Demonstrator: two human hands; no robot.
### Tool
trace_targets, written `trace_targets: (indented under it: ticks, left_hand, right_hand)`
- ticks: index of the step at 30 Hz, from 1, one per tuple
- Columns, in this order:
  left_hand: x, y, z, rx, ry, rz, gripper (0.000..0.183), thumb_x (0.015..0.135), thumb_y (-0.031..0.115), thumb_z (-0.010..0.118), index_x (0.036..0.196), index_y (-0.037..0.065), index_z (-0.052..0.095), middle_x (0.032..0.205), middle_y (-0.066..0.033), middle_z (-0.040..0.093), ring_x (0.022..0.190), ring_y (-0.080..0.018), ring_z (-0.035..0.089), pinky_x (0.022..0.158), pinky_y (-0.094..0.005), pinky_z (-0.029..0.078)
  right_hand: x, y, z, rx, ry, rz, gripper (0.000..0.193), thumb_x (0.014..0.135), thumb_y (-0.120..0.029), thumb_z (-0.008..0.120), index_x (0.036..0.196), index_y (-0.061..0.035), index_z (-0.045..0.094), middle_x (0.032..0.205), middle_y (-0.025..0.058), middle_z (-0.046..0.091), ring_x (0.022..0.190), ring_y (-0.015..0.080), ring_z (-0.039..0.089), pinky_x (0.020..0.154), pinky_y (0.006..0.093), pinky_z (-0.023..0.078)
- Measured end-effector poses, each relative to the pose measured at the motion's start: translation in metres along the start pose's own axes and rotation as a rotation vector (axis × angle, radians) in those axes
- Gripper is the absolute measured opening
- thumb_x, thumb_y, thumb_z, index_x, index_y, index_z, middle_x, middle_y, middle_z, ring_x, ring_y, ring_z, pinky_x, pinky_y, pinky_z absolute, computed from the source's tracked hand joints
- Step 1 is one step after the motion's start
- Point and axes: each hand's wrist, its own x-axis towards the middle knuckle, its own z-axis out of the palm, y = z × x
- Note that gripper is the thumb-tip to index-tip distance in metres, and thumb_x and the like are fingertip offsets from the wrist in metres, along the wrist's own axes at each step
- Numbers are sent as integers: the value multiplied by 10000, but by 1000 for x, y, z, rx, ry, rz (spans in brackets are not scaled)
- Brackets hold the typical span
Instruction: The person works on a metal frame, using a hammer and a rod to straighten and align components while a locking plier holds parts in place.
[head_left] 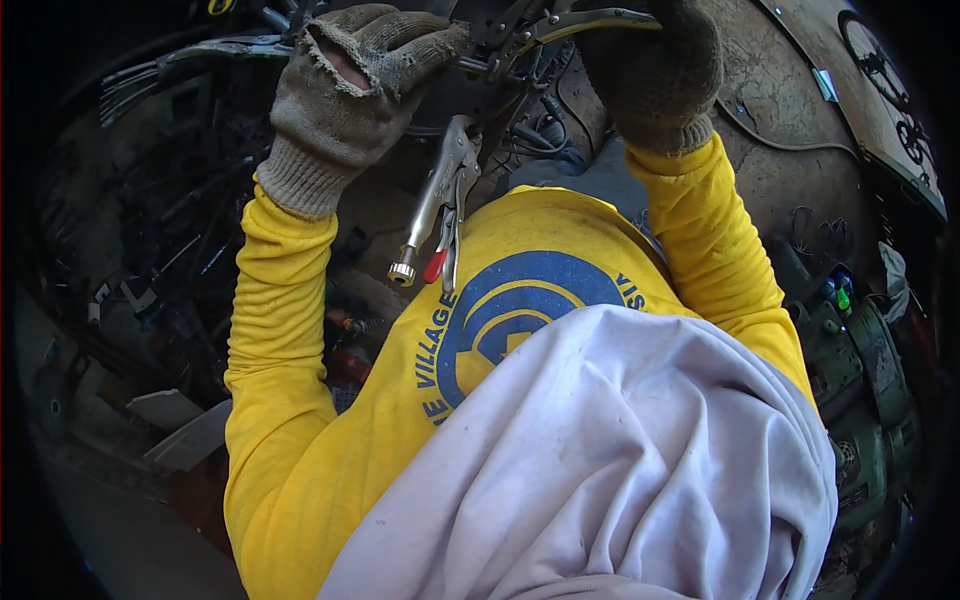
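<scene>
My left hand (350,105), in a grey-brown knit glove torn open across the back, is at the top left of centre. Its fingers bend over dark metal parts, and whatever they grip is hidden. At the top right my right hand (665,75), in a darker glove, closes around the long curved handle of a pair of locking pliers (590,20). Between the hands, a second pair of silver locking pliers (440,200) hangs from the metalwork. It has a brass-coloured end screw and a red-tipped lever. No hand touches this second pair.
A grey metal piece with thin prongs (190,60) extends left of my left hand. Cables (790,145) cross the floor at right. A green machine casing (860,400) stands at the lower right. Dark metal clutter and pale flat pieces (190,435) lie at left.
</scene>
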Motion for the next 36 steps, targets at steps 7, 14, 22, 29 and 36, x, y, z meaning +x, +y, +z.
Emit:
trace_targets:
  ticks: [7,14,22,29,36]
  left_hand:
    - [22,10,4,-868,251,-376,432,864,21,675,1291,-28,630,1203,-200,665,1080,-356,680,926,-407,559]
    - [52,-4,-16,-355,166,-54,438,830,-27,683,1267,-19,662,1182,-191,686,1080,-325,686,917,-396,567]
    - [94,43,-41,-1043,45,-599,709,853,14,742,1485,-46,426,1284,-168,642,1158,-233,641,972,-355,546]
    - [97,20,-7,-753,322,-276,706,845,16,734,1480,-29,430,1319,-165,603,1159,-231,634,955,-354,547]
    - [78,-9,-26,-129,275,-32,626,838,7,681,1434,-28,493,1342,-211,569,1155,-282,638,916,-406,549]
  right_hand:
    - [11,-6,-14,-344,-176,-156,708,1010,-351,539,1577,18,333,1568,165,446,1420,298,447,1124,444,423]
    - [45,-46,-17,-94,-117,-239,290,1032,-317,507,1126,-96,670,1446,227,560,1188,364,615,1034,470,504]
    - [40,-52,-6,-2,-278,-205,270,1022,-296,532,1117,-95,686,1418,214,581,1180,365,619,1047,485,494]
    - [26,-41,6,-216,-263,-207,234,1020,-231,540,1127,-75,677,1399,212,587,1179,349,623,1060,470,485]
    - [29,-31,21,-574,-370,-303,203,1018,-167,547,1136,-56,669,1380,209,593,1179,333,626,1073,455,476]
